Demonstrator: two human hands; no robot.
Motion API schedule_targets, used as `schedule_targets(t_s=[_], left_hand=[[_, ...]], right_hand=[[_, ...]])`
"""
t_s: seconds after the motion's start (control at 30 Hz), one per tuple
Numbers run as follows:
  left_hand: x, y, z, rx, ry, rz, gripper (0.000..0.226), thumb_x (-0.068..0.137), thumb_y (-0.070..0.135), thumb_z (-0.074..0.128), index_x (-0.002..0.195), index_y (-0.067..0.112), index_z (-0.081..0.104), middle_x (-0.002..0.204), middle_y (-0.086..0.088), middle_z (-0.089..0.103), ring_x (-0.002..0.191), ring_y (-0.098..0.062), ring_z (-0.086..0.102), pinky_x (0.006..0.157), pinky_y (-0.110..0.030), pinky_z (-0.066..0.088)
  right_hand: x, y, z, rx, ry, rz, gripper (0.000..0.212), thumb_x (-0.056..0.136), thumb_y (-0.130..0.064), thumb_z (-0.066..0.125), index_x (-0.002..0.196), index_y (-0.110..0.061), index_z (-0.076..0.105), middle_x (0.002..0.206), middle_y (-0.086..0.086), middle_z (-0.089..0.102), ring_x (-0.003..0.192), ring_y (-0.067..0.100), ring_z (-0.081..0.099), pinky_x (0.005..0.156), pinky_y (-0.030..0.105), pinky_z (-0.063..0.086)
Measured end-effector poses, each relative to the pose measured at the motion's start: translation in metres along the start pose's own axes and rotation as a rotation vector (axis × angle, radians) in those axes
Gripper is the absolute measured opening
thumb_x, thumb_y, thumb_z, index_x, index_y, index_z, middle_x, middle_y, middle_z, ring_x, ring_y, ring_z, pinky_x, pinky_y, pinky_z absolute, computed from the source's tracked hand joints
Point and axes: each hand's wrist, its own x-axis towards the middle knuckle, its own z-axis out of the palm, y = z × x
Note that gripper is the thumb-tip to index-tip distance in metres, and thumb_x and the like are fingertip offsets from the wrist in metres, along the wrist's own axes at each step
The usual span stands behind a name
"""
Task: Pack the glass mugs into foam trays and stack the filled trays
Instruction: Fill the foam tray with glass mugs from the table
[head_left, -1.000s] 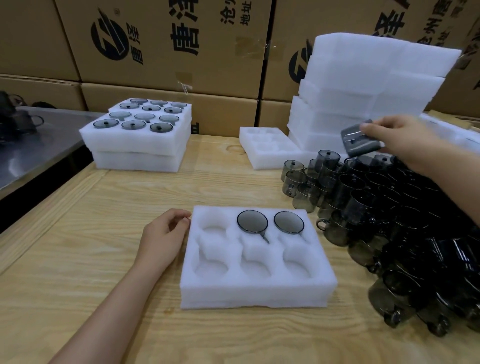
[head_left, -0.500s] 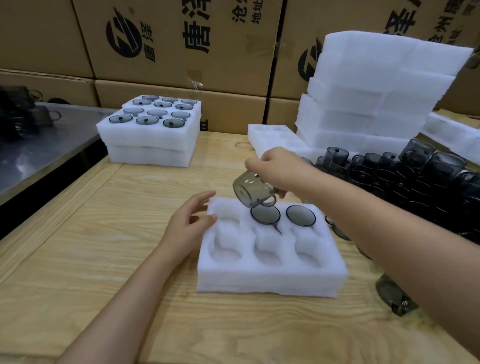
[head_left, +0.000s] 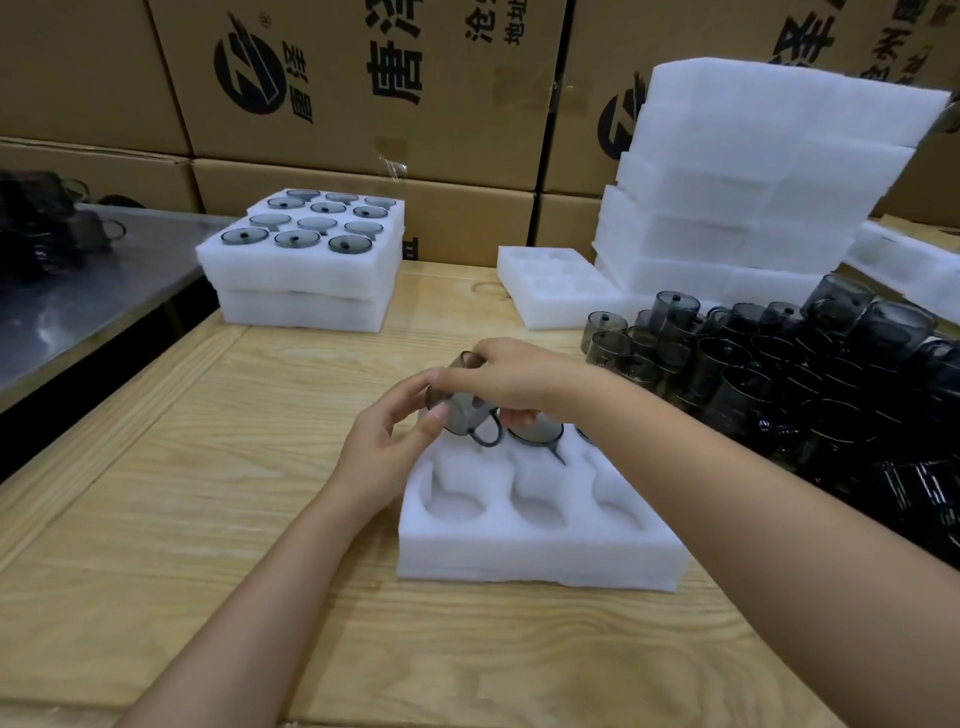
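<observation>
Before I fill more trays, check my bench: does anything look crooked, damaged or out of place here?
Nothing looks broken or spilled. The tall stack of white foam trays at the back right is uneven, its layers offset and leaning. The loose smoky grey glass mugs lie heaped on one another, which may risk chipping.

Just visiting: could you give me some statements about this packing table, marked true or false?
1. The right hand holds a mug above the near foam tray. True.
2. The near tray's front pockets are filled. False: they are empty.
3. The loose mugs are piled on the left. False: they are on the right.
4. Two stacked trays stand at the back left, the top one filled. True.
5. The left hand hangs idle. False: it holds the mug too.
</observation>
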Motion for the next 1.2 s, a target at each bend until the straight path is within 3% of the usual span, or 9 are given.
schedule_targets(t_s=[0.13,0.2,0.4,0.53,0.67,0.77,0.9,1.07,1.2], left_hand=[[0.002,-0.008,-0.002,-0.029,-0.043,-0.104,0.034,0.086,0.032,0.064,0.118,0.042,0.057,0.131,0.010,0.060,0.123,-0.015,0.055,0.109,-0.044,0.038],[0.002,-0.010,-0.004,-0.041,-0.056,-0.113,0.034,0.092,0.020,0.062,0.123,0.034,0.058,0.131,0.009,0.060,0.124,-0.014,0.054,0.109,-0.048,0.037],[0.000,-0.009,-0.006,-0.062,-0.057,-0.118,0.042,0.090,0.006,0.060,0.130,0.016,0.057,0.128,0.004,0.063,0.125,-0.009,0.052,0.107,-0.039,0.041],[0.000,-0.009,-0.007,-0.083,-0.058,-0.116,0.043,0.089,-0.001,0.058,0.130,0.013,0.057,0.128,0.002,0.062,0.125,-0.010,0.053,0.100,-0.029,0.046],[0.000,-0.009,-0.007,-0.110,-0.062,-0.107,0.044,0.088,-0.008,0.055,0.116,0.026,0.064,0.124,0.009,0.065,0.122,-0.004,0.054,0.091,-0.016,0.047],[0.001,-0.008,-0.008,-0.127,-0.065,-0.114,0.048,0.087,-0.011,0.053,0.112,0.027,0.066,0.121,0.012,0.066,0.120,-0.004,0.056,0.091,-0.017,0.048],[0.002,-0.008,-0.008,-0.137,-0.039,-0.144,0.049,0.085,-0.013,0.052,0.113,0.024,0.066,0.121,0.007,0.067,0.120,-0.010,0.057,0.094,-0.024,0.048],[0.001,-0.008,-0.003,-0.149,-0.025,-0.140,0.044,0.088,-0.009,0.054,0.126,0.010,0.058,0.127,-0.005,0.063,0.122,-0.015,0.055,0.102,-0.033,0.044],[0.002,-0.003,0.000,-0.206,-0.013,-0.172,0.045,0.089,-0.012,0.045,0.124,0.013,0.058,0.122,-0.004,0.064,0.115,-0.015,0.059,0.093,-0.024,0.049]], right_hand=[[0.006,0.004,0.014,-0.100,0.173,-0.058,0.042,0.078,-0.055,0.061,0.096,-0.017,0.055,0.078,-0.001,0.059,0.059,0.013,0.052,0.045,0.022,0.038],[0.009,0.003,0.020,-0.176,0.233,-0.077,0.036,0.078,-0.051,0.060,0.089,-0.018,0.052,0.080,-0.002,0.057,0.067,0.015,0.052,0.050,0.027,0.036],[0.007,-0.003,0.029,-0.462,0.365,-0.121,0.029,0.075,-0.048,0.055,0.069,-0.024,0.039,0.071,-0.004,0.045,0.074,0.022,0.047,0.049,0.026,0.025],[0.009,-0.007,0.032,-0.572,0.386,-0.093,0.028,0.078,-0.049,0.052,0.079,-0.022,0.044,0.069,-0.003,0.040,0.075,0.023,0.047,0.049,0.025,0.023],[0.008,-0.009,0.033,-0.649,0.410,-0.112,0.026,0.081,-0.046,0.051,0.077,-0.021,0.045,0.068,-0.003,0.038,0.075,0.023,0.046,0.048,0.025,0.022],[0.007,-0.011,0.034,-0.689,0.418,-0.135,0.023,0.082,-0.043,0.050,0.082,-0.020,0.048,0.076,-0.001,0.041,0.075,0.022,0.043,0.048,0.025,0.021],[0.008,-0.010,0.039,-0.752,0.398,-0.142,0.032,0.085,-0.039,0.049,0.107,-0.018,0.059,0.094,0.007,0.048,0.075,0.023,0.040,0.048,0.025,0.022],[0.010,0.009,0.043,-0.616,0.376,-0.073,0.058,0.091,-0.060,0.030,0.116,-0.013,0.052,0.113,0.011,0.054,0.103,0.029,0.051,0.072,0.036,0.032],[0.011,0.010,0.048,-0.540,0.192,-0.092,0.076,0.088,-0.070,0.015,0.135,-0.015,0.039,0.140,0.009,0.034,0.130,0.031,0.027,0.104,0.045,0.020]])
